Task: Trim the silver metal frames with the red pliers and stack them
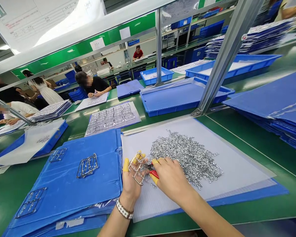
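My left hand [130,186], palm up with yellow finger covers, is closed around a small metal wire frame [136,168]. My right hand [172,177], also with yellow finger covers, grips red-handled pliers [154,173]. The pliers' dark jaws meet the right side of the frame; what lies between them is too small to make out. Behind my right hand, a heap of small silvery metal links [185,154] is spread over a white sheet [239,174]. Similar wire frames [87,165] lie apart on blue boards [106,148] to the left.
Beyond the boards, a sheet [138,116] carries rows of wire frames. A blue tray [162,110] stands behind the heap, beside a metal post [219,62]. Stacked blue sheets [273,102] rise at the right. Across the green bench, a person in black [97,85] works.
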`<state>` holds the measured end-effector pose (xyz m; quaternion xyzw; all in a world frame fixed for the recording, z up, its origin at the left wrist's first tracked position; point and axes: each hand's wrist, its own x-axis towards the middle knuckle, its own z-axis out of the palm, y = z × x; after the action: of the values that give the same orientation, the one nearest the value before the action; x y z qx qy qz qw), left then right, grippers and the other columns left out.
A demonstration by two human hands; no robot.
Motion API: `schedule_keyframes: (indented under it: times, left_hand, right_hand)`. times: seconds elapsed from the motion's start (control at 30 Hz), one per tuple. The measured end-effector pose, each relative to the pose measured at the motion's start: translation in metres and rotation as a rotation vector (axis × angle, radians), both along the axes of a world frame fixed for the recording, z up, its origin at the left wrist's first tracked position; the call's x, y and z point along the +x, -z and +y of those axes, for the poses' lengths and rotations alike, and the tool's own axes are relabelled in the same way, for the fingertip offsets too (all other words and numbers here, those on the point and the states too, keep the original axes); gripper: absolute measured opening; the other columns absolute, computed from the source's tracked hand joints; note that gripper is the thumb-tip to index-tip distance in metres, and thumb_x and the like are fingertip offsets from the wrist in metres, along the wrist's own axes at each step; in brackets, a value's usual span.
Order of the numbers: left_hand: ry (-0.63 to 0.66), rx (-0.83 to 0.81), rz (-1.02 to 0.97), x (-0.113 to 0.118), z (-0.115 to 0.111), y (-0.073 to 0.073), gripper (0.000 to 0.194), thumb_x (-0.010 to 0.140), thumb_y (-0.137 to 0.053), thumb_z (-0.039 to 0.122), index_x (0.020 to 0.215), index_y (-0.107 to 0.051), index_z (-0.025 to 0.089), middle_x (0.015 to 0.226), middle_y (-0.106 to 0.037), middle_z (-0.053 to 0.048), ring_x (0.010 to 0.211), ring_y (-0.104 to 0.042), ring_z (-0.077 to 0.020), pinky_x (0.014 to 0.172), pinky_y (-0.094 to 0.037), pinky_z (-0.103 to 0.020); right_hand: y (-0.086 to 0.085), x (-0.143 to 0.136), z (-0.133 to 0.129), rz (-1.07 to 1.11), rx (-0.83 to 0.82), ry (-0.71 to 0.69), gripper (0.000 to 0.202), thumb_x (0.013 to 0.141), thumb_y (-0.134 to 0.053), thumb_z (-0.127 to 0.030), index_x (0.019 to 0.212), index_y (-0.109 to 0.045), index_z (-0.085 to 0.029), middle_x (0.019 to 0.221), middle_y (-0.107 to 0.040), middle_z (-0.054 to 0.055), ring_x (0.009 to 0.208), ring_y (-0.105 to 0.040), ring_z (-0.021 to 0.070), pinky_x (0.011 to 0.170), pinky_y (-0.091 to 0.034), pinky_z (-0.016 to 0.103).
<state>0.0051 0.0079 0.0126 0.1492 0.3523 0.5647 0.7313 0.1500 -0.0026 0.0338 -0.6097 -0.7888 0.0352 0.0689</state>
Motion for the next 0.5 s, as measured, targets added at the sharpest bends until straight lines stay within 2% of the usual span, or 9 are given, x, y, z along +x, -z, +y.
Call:
schedule_keyframes:
  times: [0.23, 0.5]
  left_hand:
    - [0.005, -0.004, 0.009, -0.0001, 0.0000, 0.0033, 0.050, 0.085, -0.049, 0.052, 0.114, -0.065, 0.014, 0.121, -0.063, -0.012, 0.107, -0.059, -0.0265, 0.082, -0.049, -0.035]
    - [-0.013, 0.006, 0.010, -0.0007, 0.0012, 0.0017, 0.048, 0.086, -0.048, 0.051, 0.110, -0.066, 0.015, 0.119, -0.063, -0.013, 0.105, -0.060, -0.0265, 0.083, -0.049, -0.036]
  right_hand:
    - [0.0014, -0.0036, -0.0006, -0.014, 0.022, 0.009, 0.018, 0.083, -0.052, -0.022, 0.098, -0.062, -0.019, 0.093, -0.066, 0.009, 0.090, -0.057, 0.0269, 0.073, -0.034, 0.037]
    - [0.0013, -0.0042, 0.0035, -0.012, -0.019, -0.010, 0.012, 0.082, -0.055, -0.024, 0.090, -0.063, -0.019, 0.088, -0.066, 0.009, 0.084, -0.060, 0.0242, 0.069, -0.036, 0.034]
